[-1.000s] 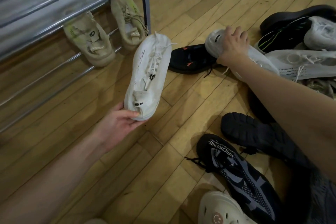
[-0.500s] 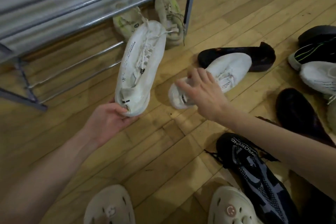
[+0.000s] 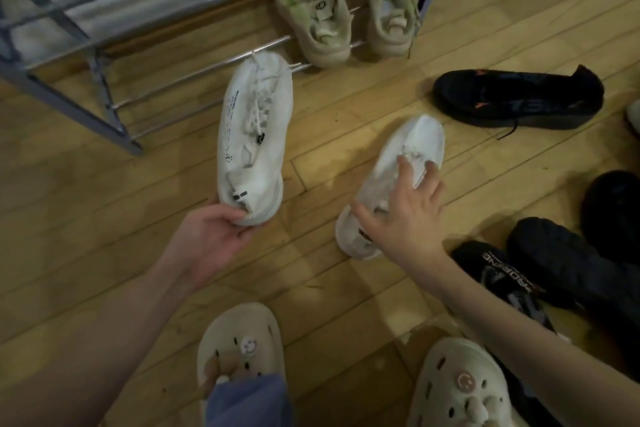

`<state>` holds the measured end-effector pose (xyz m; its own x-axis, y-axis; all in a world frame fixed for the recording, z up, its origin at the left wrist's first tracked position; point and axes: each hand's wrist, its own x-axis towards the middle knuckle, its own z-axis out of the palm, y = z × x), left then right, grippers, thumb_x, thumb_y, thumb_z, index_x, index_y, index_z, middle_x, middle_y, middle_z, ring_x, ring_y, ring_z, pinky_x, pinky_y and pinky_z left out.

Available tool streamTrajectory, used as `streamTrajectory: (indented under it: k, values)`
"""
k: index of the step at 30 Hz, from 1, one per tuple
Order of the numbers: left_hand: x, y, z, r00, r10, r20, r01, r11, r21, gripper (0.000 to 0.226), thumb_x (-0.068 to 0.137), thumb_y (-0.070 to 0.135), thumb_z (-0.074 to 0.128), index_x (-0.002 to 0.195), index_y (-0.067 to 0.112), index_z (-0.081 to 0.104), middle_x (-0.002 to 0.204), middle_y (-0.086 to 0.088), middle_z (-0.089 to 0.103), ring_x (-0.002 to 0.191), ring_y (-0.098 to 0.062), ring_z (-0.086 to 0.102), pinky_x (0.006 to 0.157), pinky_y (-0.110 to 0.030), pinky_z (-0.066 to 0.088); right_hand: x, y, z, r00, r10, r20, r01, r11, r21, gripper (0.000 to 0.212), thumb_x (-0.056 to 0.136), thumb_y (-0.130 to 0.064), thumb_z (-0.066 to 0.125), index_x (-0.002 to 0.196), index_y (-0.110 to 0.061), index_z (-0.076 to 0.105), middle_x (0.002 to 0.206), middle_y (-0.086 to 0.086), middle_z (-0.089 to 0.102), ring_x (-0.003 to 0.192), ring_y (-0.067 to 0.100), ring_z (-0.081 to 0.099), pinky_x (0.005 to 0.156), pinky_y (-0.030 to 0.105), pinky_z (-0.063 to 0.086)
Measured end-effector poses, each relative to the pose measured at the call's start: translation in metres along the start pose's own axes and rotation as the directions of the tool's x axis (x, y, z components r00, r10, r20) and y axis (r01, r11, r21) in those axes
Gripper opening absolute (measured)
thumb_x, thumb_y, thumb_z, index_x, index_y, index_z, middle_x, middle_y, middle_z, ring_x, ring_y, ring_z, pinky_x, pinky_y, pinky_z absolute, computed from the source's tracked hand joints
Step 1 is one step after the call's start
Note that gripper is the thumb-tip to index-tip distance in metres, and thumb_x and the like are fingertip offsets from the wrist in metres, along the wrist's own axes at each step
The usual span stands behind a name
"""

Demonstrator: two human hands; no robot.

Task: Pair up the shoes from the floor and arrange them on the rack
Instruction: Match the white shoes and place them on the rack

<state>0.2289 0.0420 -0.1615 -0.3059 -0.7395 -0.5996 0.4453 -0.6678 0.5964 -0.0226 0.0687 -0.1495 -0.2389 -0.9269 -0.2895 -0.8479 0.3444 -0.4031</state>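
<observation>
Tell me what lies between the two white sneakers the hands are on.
Only bare wooden floor, seen in the head view. The white sneaker held by the left hand and the white sneaker under the right hand lie apart, nothing between them.

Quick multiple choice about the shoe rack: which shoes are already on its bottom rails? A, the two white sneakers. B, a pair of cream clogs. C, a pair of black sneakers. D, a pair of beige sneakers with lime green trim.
D: the beige sneakers sit side by side on the rack's bottom rails, while the left hand grips one white sneaker by its heel.
</observation>
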Motion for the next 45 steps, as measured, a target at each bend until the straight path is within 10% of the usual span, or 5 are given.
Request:
streamTrajectory:
  k: [8,13,17,23,45]
  values:
    - [0.011,-0.011,0.006,0.997,-0.043,-0.068,0.040,0.998,-0.040,0.072,0.072,-0.002,0.051,0.142,0.010,0.043,0.141,-0.011,0.053,0.127,-0.028,0.052,0.107,-0.041,0.039,0.008,-0.005,0.035,0.932,0.356,0.070,-0.363,0.909,0.208,0.135,0.060,-0.071,0.073,0.151,-0.010,-0.008,0.146,0.026,0.009,0.138,0.044,0.010,0.117,0.051,0.014]
    - [0.010,0.003,-0.006,0.998,-0.005,-0.067,0.005,1.000,0.002,0.107,0.043,0.007,0.083,0.142,0.012,0.043,0.138,-0.010,0.056,0.118,-0.025,0.060,0.095,-0.036,0.049,-0.005,-0.004,0.034,0.977,0.201,-0.072,-0.155,0.899,0.409,0.120,0.067,-0.045,0.079,0.153,-0.018,-0.002,0.147,0.014,0.016,0.136,0.032,0.019,0.112,0.045,0.028]
    - [0.009,0.018,-0.019,0.992,0.093,-0.086,-0.091,0.995,0.030,0.071,0.072,0.000,0.060,0.140,0.011,0.045,0.138,-0.011,0.056,0.122,-0.026,0.058,0.100,-0.039,0.045,-0.029,-0.020,0.031,0.994,-0.067,-0.086,0.098,0.897,0.432,0.115,0.065,-0.033,0.080,0.152,-0.026,0.006,0.151,0.000,0.016,0.138,0.020,0.022,0.106,0.031,0.031]
    - [0.016,0.050,-0.035,0.951,0.213,-0.225,-0.225,0.974,-0.033,0.067,0.075,0.001,0.060,0.139,0.008,0.046,0.136,-0.011,0.058,0.118,-0.024,0.061,0.088,-0.032,0.055,0.023,-0.061,0.020,0.954,-0.293,-0.070,0.297,0.875,0.383,0.111,0.062,-0.032,0.080,0.151,-0.018,0.016,0.150,0.007,0.026,0.138,0.022,0.026,0.113,0.047,0.032]
    - [0.064,0.102,-0.035,0.895,0.186,-0.406,-0.331,0.886,-0.325,0.045,0.086,0.005,0.064,0.129,0.006,0.051,0.119,-0.011,0.069,0.108,-0.023,0.067,0.091,-0.034,0.054,0.202,-0.191,0.052,0.900,-0.427,-0.093,0.436,0.864,0.253,0.100,0.073,-0.041,0.076,0.151,-0.014,0.020,0.151,0.017,0.025,0.137,0.037,0.031,0.111,0.055,0.031]
